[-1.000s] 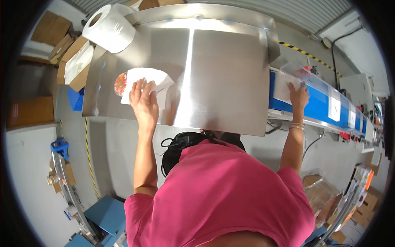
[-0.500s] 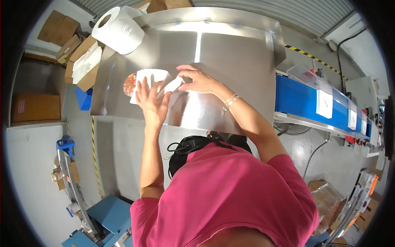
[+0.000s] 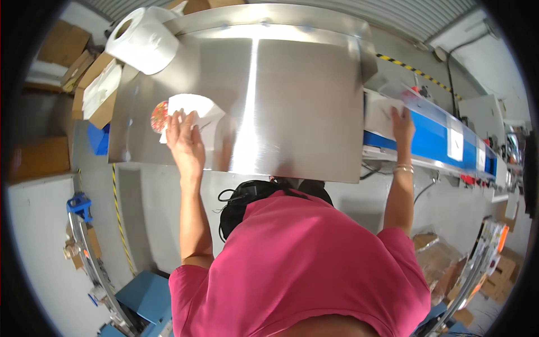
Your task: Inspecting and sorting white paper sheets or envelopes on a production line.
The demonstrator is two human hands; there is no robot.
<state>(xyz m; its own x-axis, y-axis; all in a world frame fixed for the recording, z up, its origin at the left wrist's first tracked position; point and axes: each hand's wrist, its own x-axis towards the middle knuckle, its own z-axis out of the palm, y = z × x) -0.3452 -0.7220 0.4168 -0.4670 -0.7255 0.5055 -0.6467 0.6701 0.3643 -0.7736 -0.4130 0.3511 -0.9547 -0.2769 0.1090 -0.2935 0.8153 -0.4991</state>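
Observation:
My left hand (image 3: 187, 137) lies with fingers spread on white paper packets (image 3: 208, 106) on the steel table (image 3: 303, 101). A round, red, multicoloured patterned disc (image 3: 159, 117) sticks out at the left of the packets, partly covered by them. Thin dark marks show on the uppermost packet. Over the near end of the blue conveyor belt (image 3: 429, 136), my right hand (image 3: 403, 128) has its fingers closed at the right edge of another white packet (image 3: 380, 115). Its thumb is hard to make out.
More white packets (image 3: 455, 145) lie along the belt, beside a clear guard (image 3: 438, 106). A large white roll (image 3: 147, 48) stands at the table's far left corner. Cardboard boxes (image 3: 104, 106) and a blue bin (image 3: 97, 139) sit left of the table.
My right hand has moved from beside the left hand to the conveyor on the right, with a white packet there. The left hand stays on the packets. The view has shifted slightly.

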